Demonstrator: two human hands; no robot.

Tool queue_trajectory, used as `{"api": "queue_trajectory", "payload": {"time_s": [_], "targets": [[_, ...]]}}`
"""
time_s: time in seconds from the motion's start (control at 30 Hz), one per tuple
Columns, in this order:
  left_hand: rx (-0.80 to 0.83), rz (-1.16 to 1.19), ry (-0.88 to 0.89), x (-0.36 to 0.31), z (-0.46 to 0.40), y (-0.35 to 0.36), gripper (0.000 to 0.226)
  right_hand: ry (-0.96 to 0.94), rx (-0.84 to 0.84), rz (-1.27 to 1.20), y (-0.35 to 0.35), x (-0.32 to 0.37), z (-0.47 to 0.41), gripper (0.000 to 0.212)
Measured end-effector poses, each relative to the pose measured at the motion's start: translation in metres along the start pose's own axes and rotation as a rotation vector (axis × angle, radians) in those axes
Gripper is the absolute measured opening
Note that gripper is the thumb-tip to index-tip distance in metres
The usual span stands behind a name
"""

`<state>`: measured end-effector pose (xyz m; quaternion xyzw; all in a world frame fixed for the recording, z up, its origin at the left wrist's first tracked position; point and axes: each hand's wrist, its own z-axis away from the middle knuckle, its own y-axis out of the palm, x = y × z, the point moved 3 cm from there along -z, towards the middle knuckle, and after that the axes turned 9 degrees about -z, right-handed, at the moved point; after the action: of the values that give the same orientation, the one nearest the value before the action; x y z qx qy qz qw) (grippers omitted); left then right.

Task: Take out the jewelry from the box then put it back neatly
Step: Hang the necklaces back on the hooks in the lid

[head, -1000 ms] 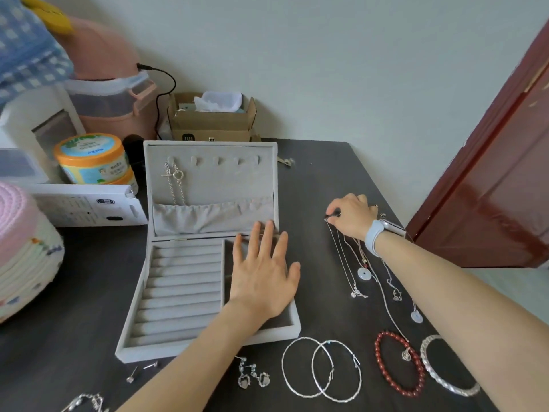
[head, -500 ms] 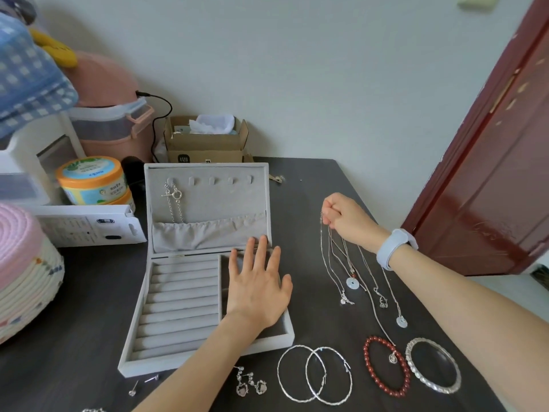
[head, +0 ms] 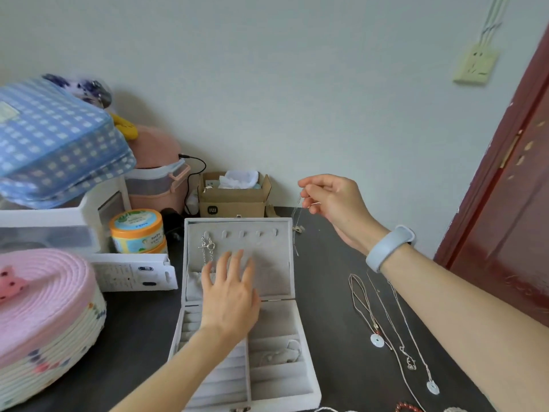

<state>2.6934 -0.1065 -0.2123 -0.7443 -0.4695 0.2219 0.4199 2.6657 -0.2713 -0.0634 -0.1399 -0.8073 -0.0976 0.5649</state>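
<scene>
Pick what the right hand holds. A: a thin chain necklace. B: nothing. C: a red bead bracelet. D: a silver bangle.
A: the right hand pinches a thin chain necklace that dangles beside the open jewelry box lid.

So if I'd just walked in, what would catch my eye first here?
Probably the right hand, raised near the wall and pinching a thin silver necklace that dangles beside the open grey jewelry box. Next, the left hand, spread over the box's lid lining, and more necklaces lying on the dark table to the right.
</scene>
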Motion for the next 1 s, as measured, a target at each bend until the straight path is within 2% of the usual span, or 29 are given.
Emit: {"api": "queue_trajectory", "payload": {"time_s": [0.07, 0.23, 0.5, 0.63, 0.8, 1.0], "targets": [[0.014, -0.033, -0.024, 0.014, 0.004, 0.005, 0.051, -0.003, -0.008, -0.075, 0.015, 0.007, -0.007, 0.025], [-0.034, -0.038, -0.040, 0.030, 0.013, 0.020, 0.033, -0.027, 0.005, -0.180, 0.046, 0.019, -0.018, 0.018], [-0.092, 0.073, -0.021, 0.037, 0.022, 0.026, 0.036, -0.022, 0.050, -0.211, 0.074, 0.011, -0.021, 0.018], [-0.122, 0.125, -0.036, 0.036, 0.023, 0.023, 0.033, -0.001, 0.148, -0.037, 0.086, -0.003, -0.020, 0.017], [-0.134, 0.128, -0.035, 0.037, 0.024, 0.024, 0.035, -0.005, 0.279, 0.353, 0.093, -0.028, -0.023, 0.017], [-0.127, 0.125, -0.045, 0.037, 0.025, 0.023, 0.036, -0.110, 0.373, 0.548, 0.107, -0.051, -0.028, 0.015]]}}
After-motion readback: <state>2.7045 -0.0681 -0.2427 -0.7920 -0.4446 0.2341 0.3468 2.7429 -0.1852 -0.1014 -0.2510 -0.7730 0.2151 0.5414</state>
